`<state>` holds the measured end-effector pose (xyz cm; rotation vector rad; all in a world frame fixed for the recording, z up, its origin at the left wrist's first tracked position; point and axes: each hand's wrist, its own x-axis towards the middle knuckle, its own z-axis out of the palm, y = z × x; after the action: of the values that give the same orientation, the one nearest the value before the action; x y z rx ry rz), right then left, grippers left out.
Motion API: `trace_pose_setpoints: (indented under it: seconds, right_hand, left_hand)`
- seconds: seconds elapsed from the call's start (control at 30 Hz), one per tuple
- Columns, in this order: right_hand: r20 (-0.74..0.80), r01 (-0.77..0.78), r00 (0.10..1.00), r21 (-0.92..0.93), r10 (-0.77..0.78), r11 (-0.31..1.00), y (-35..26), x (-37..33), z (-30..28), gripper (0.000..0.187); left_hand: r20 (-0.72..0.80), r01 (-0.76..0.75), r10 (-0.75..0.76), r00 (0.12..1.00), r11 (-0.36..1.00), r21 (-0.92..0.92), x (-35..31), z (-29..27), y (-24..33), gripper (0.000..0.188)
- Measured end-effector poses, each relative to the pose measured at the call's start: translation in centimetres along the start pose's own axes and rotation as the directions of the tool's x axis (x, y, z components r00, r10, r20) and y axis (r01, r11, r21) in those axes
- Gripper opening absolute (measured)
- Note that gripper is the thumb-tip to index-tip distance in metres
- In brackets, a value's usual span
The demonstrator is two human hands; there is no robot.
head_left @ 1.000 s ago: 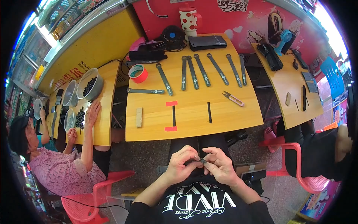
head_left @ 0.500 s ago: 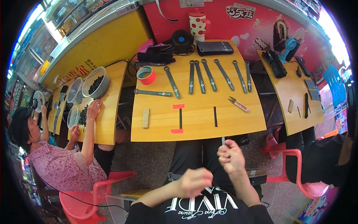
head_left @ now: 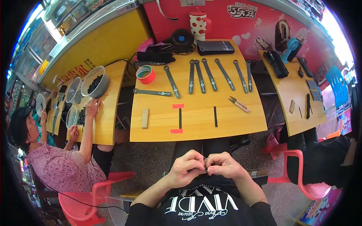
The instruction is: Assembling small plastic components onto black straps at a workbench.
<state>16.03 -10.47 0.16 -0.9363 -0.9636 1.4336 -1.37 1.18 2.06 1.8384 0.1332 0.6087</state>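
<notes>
My left hand (head_left: pixel 187 168) and my right hand (head_left: pixel 226 166) meet over my lap, just off the table's near edge. Both are closed in a pinch, fingertips nearly touching. A sliver of something small and dark (head_left: pixel 205 161) shows between them; the fingers hide most of it, so its kind is unclear. Closest on the wooden table (head_left: pixel 158 132) lie two thin black strips, one (head_left: pixel 180 118) between pieces of red tape (head_left: pixel 176 131) and another (head_left: pixel 215 116) to its right. A small wooden block (head_left: pixel 144 118) lies at the left, and thread snips (head_left: pixel 239 104) at the right.
Several grey straps (head_left: pixel 209 75) lie across the table's far half, beside a red tape roll (head_left: pixel 146 74). A black fan (head_left: pixel 181 39), spotted tumbler (head_left: pixel 198 24) and black case (head_left: pixel 215 48) stand behind. At left, another person (head_left: pixel 60 162) sits by tubs (head_left: pixel 102 87) of black pieces.
My hands have come together over my lap, the left moving up and the right moving down and left. The pale strip end above my right hand no longer shows.
</notes>
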Motion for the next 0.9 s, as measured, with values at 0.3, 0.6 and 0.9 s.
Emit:
trace_pose_setpoints:
  seconds: [0.3,0.6,0.9]
  right_hand:
    - [0.126,-0.393,0.92,0.322,0.372,0.861,0.1,-0.7,-0.7,0.007]
    - [-0.043,-0.292,0.956,-0.001,0.291,0.957,0.3,-1.7,0.8,0.009]
    - [-0.117,-0.22,0.966,0.093,0.23,0.971,0.0,-1.0,2.1,0.011]
  left_hand:
    - [0.153,-0.102,0.101,0.983,0.995,-0.001,-0.5,0.0,-0.5,0.018]
    - [0.119,-0.138,0.165,0.979,0.969,-0.206,-0.6,0.1,0.1,0.015]
    - [-0.052,-0.085,0.083,0.995,0.996,-0.041,-2.2,0.6,0.9,0.033]
